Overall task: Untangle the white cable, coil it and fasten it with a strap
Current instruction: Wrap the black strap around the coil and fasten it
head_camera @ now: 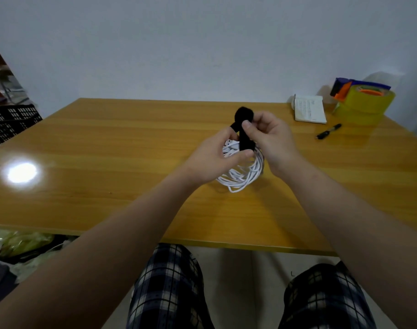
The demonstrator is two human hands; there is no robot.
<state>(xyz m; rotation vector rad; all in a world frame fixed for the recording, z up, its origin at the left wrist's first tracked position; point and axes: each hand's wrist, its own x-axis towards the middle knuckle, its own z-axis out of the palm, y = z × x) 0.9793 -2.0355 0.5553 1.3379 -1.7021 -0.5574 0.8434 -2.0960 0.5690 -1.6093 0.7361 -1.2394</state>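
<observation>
The white cable (244, 174) is wound into a loose coil and held just above the wooden table (107, 143), its lower loops hanging down. My left hand (214, 157) grips the coil's upper part, thumb pressed on a black strap (244, 131) that runs over the bundle. My right hand (271, 141) pinches the strap's upper end, where it curls into a loop. The coil's top and white plug ends are partly hidden between my fingers.
At the table's back right lie a small white notebook (309, 109), a black pen (328, 131) and stacked rolls of yellow tape (364, 103) with an orange dispenser. A black crate (10, 122) stands left of the table. A lamp glare (21, 172) shows on the left tabletop.
</observation>
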